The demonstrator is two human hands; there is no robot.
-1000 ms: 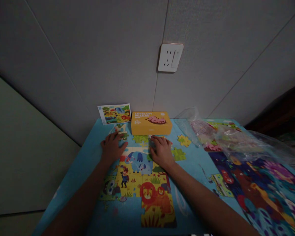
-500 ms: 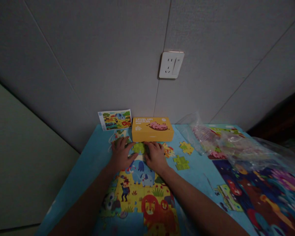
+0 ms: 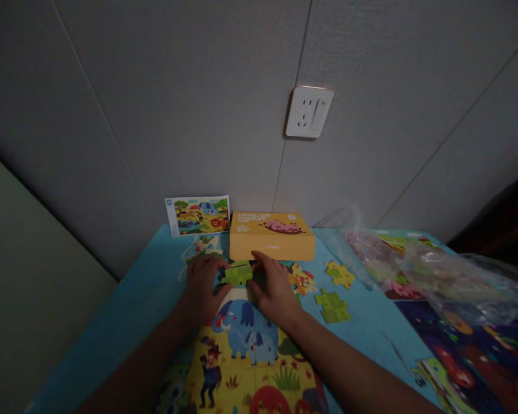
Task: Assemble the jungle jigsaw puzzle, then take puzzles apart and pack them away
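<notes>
A green puzzle piece lies between my two hands, just in front of the yellow puzzle box. My left hand has its curled fingers and thumb at the piece's left side. On the other side, my right hand holds the right edge between thumb and fingers, its index fingertip up against the box front. Below them spreads a joined jigsaw with blue elephants, a figure in a hat and a red lion; my forearms cover its sides.
The yellow puzzle box stands by the wall, beside a picture card. Loose pieces include a leopard piece, a yellow piece and a green piece. Clear plastic bags and a dark puzzle picture lie right.
The view has shifted, and the jigsaw and box appear closer and lower. Both hands stay around the green piece, which looks slightly turned, with a dark gap showing along its top.
</notes>
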